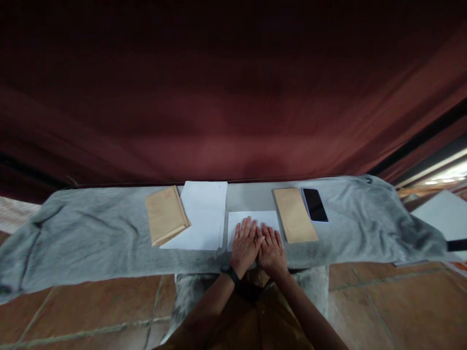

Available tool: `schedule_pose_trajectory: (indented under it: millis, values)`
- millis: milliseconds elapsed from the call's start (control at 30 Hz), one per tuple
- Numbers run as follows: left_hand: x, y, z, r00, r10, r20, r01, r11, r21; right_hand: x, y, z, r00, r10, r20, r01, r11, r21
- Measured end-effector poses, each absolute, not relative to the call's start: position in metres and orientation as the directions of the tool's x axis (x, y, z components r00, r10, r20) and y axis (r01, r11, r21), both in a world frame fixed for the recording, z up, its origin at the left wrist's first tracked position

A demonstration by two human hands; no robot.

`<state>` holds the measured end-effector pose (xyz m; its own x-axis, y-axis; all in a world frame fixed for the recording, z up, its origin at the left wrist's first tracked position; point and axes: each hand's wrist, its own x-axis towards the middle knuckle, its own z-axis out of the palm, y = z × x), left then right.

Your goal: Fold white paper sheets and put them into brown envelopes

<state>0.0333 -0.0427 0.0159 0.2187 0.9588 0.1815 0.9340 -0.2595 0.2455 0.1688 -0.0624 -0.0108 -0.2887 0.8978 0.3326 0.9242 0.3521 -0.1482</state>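
Note:
A white sheet of paper [233,218], seemingly folded, lies on the grey cloth in front of me. My left hand [245,245] rests flat on its left half with the fingers stretched out. Beside it, my right hand [272,248] presses flat on the right half, also outstretched, and the two thumbs meet or overlap. Both hands hide the lower middle of the sheet. Just right of the paper is a brown envelope [295,216]. To the left lies a stack of larger white sheets [204,214], partly covered by a pile of brown envelopes [166,214].
A phone [315,205] with a dark screen lies right of the single envelope. Rumpled grey cloth [98,238] covers the long, narrow table. A dark red curtain [233,116] hangs along its far edge. White panel-like objects [443,218] stand at the far right, above a tiled floor [408,296].

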Motion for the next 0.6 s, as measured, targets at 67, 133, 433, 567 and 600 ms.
schedule_pose_trajectory:
  millis: [67,133,433,567,600]
  values:
    - [0.028,-0.039,0.013,0.201,0.964,0.172,0.943,-0.238,0.233,0.171,-0.063,-0.012,-0.289,0.898,0.330,0.922,0.354,-0.154]
    - [0.021,-0.039,0.012,0.181,0.968,0.171,0.952,-0.217,0.217,0.174,-0.064,-0.014,-0.277,0.900,0.336,0.921,0.348,-0.173]
    - [0.019,-0.039,0.009,0.165,0.976,0.139,0.965,-0.189,0.181,0.161,-0.024,-0.002,-0.308,0.904,0.297,0.876,0.391,-0.283]
    - [0.021,-0.036,0.009,0.256,0.962,0.098,0.954,-0.267,0.137,0.156,-0.007,0.002,-0.421,0.866,0.270,0.852,0.480,-0.209]
    - [0.022,-0.036,0.009,0.271,0.958,0.093,0.951,-0.281,0.126,0.157,-0.005,0.002,-0.426,0.865,0.266,0.857,0.480,-0.187]
